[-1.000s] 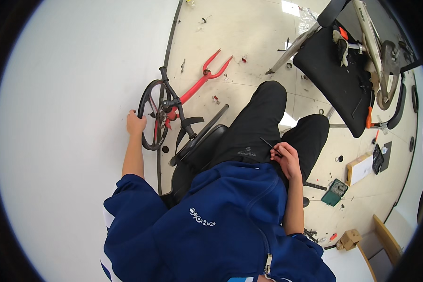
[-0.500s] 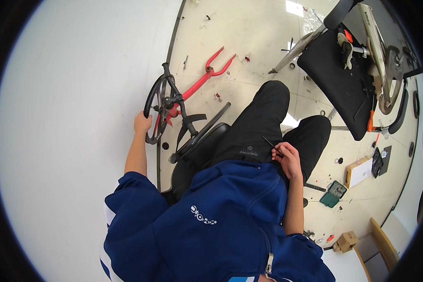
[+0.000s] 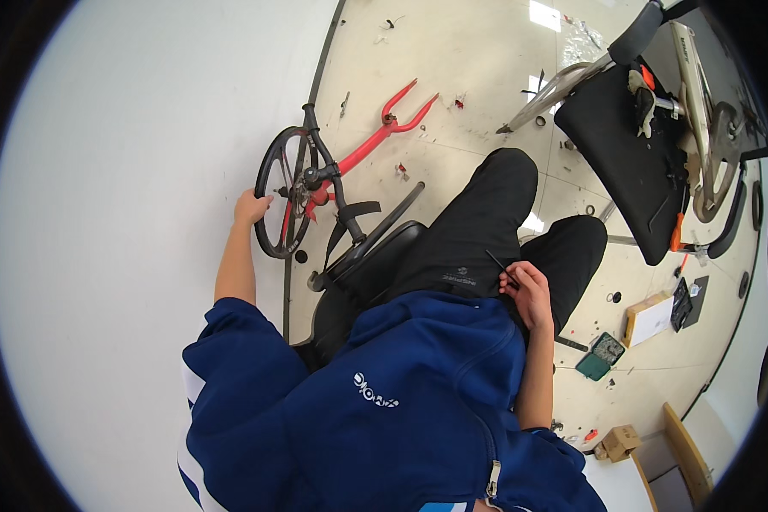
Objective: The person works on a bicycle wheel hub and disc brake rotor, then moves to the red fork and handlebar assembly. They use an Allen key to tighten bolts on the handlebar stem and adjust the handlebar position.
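Observation:
My left hand (image 3: 251,207) is closed on the rim of a small black wheel (image 3: 263,234), at the left beside the white wall. Behind and right of the wheel is a black handlebar (image 3: 319,147). A red forked bicycle part (image 3: 369,147) stretches from there across the floor. My right hand (image 3: 531,294) rests over my lap, its fingers curled round a thin dark rod (image 3: 493,258). The rod's lower end is hidden in the fingers, and its exact kind cannot be made out.
A black chair seat (image 3: 610,154) at the right bears an orange-handled screwdriver (image 3: 677,232) and a glove-like item. A pale bicycle frame (image 3: 693,77) leans behind it. On the floor are a green case (image 3: 596,365), a white-topped box (image 3: 648,320) and several small scattered parts.
The wheel has swung away from the handlebar, towards the left, and shows more of its spokes. My left hand moved with it. The right hand still holds the rod; the whole view shifted slightly.

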Tool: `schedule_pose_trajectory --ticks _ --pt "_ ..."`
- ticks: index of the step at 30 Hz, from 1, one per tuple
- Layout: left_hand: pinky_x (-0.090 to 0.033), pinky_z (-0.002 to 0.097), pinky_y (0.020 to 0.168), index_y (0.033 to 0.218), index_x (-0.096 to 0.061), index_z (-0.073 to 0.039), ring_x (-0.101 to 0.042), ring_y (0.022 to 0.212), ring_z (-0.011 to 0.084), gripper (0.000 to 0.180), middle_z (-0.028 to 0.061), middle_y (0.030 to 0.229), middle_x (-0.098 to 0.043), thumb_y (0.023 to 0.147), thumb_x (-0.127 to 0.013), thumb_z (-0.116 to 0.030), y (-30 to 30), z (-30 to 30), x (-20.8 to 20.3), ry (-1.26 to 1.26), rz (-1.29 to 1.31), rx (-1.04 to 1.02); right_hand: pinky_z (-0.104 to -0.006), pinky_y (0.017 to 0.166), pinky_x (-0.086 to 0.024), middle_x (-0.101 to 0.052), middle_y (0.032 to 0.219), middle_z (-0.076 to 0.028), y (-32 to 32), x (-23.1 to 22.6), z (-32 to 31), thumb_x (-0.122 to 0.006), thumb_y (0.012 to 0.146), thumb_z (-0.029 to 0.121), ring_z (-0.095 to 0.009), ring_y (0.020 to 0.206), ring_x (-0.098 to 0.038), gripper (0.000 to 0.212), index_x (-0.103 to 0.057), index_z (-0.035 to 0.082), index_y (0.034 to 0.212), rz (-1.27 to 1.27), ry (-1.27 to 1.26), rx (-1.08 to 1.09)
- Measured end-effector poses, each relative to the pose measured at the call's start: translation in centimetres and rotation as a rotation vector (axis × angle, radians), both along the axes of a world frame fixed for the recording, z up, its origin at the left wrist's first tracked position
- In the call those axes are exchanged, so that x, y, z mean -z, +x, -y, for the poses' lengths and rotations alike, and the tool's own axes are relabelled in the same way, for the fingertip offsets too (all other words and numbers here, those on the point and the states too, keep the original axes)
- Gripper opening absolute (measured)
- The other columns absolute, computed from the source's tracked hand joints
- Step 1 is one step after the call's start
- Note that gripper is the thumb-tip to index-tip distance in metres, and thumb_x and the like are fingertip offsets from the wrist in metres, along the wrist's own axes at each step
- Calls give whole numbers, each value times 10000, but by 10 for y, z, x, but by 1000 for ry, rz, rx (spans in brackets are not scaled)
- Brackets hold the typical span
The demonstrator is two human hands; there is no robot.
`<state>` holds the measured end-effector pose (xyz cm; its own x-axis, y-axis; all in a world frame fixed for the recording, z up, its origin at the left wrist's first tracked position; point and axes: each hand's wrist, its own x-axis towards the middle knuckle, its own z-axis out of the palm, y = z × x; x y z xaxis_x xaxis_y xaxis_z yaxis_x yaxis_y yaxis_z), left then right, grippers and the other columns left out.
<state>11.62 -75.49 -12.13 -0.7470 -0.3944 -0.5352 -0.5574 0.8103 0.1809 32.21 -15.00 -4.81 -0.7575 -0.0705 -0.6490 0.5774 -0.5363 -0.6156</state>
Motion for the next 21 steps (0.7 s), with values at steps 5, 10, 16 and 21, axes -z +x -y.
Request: schedule_pose_trajectory --ticks 5,10,16,21 --pt "-515 391 745 886 -688 -19 -682 795 269 399 125 828 -712 791 -693 -407 2 26 11 75 -58 -181 -317 752 -506 -636 892 -101 -1 3 0 -545 957 180 -175 820 -607 167 -603 25 979 16 12 -7" --pt "-516 420 784 973 -646 -34 -651 925 305 434 161 962 -676 740 -764 -381 6 4 -18 -336 -235 -94 -315 748 -505 -635 891 -98 -2 4 0 -535 963 182 -175 832 -610 172 -599 24 981 21 23 -15" --pt "-507 441 802 995 -613 -44 -615 941 324 449 135 941 -623 712 -790 -344 18 -7 -45 -557 -325 77 -315 751 -503 -636 898 -96 -4 2 0 -534 965 184 -172 841 -611 172 -597 25 986 14 -6 -17" --pt "-514 445 764 867 -644 -45 -634 896 323 315 130 921 -647 732 -779 -295 24 10 -25 -481 -324 -23 -314 749 -506 -637 896 -95 -4 2 0 -538 964 187 -173 839 -613 174 -597 25 986 8 -4 -15"
